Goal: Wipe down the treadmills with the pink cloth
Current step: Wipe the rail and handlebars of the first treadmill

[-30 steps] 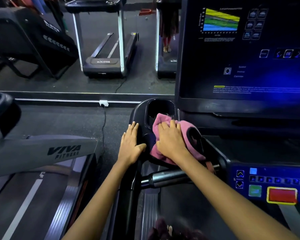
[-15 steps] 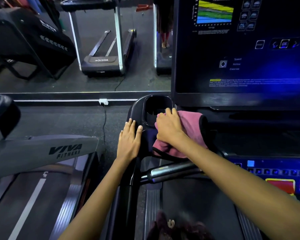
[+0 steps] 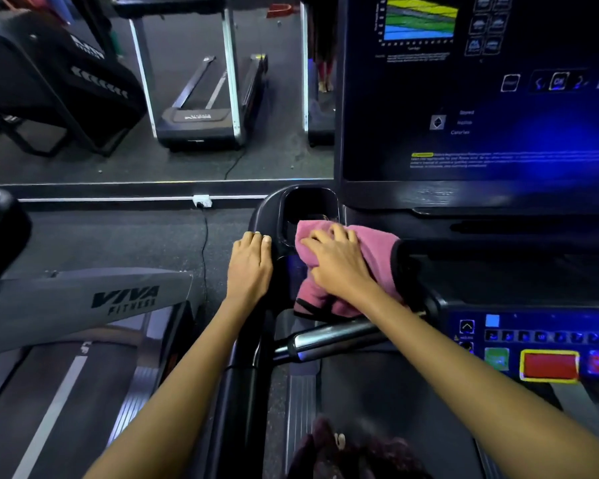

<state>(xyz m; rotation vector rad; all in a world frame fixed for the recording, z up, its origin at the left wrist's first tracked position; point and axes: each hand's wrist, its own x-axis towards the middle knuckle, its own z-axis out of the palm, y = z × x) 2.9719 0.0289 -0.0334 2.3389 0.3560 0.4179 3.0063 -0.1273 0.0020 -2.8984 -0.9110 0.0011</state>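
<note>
The cloth [image 3: 377, 257] is pink with a black edge. The treadmill [image 3: 267, 216] frame is black. Its screen [image 3: 498, 98] is dark with a blue glow and yellow, green and blue stripes. One button [image 3: 549, 365] is red with a yellow rim, another button [image 3: 496, 358] is green

Both forearms bare, no sleeves; dark maroon garment [image 3: 357, 451] below, perhaps trousers.
</note>
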